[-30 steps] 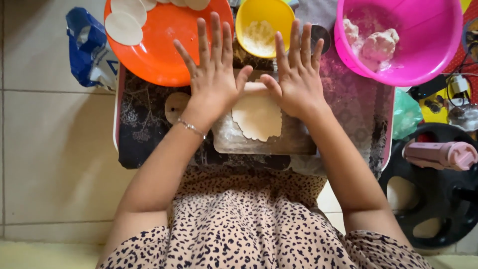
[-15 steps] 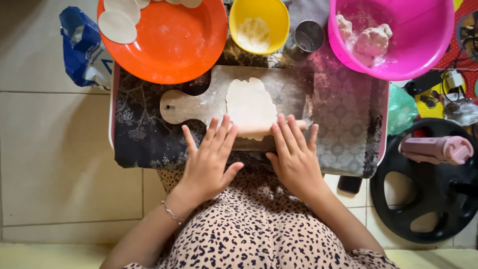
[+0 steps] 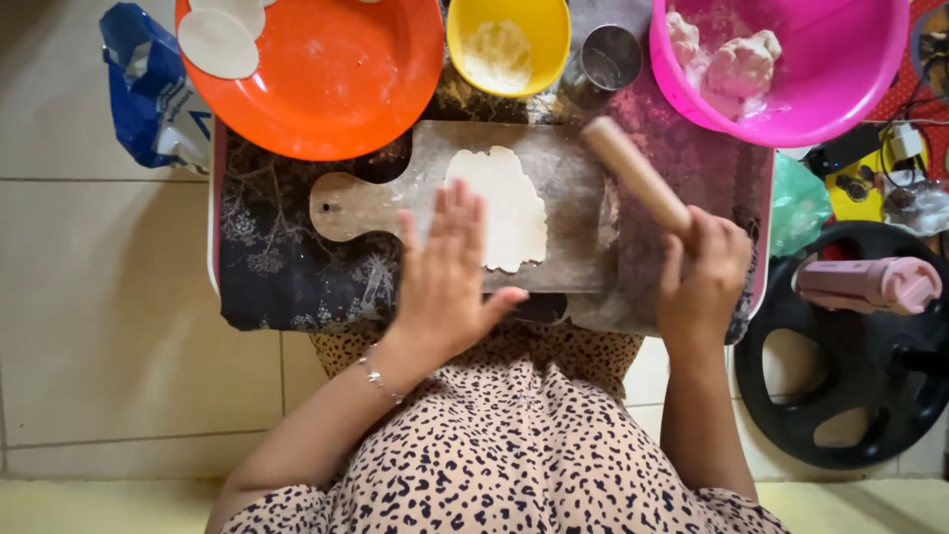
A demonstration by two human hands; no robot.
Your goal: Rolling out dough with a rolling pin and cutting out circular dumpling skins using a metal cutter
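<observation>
A flattened oval of pale dough (image 3: 504, 203) lies on a wooden paddle board (image 3: 573, 183) set on a dark patterned tray (image 3: 287, 267). My left hand (image 3: 447, 282) is flat and open, fingers spread, over the board's near edge just left of the dough. My right hand (image 3: 704, 272) grips a wooden rolling pin (image 3: 633, 173) by its near end; the pin points up and left, lifted off to the right of the dough.
An orange plate (image 3: 326, 74) with flat dough discs sits at the back left, a yellow flour bowl (image 3: 507, 42) and a metal cup (image 3: 610, 57) in the middle, a pink bowl (image 3: 830, 94) with dough lumps at the right. A black weight plate (image 3: 850, 396) lies on the floor.
Both hands were flat on the rolling pin, rolling it back toward me. Now my right hand has lifted the pin away to the right, and my left hand stays near the dough.
</observation>
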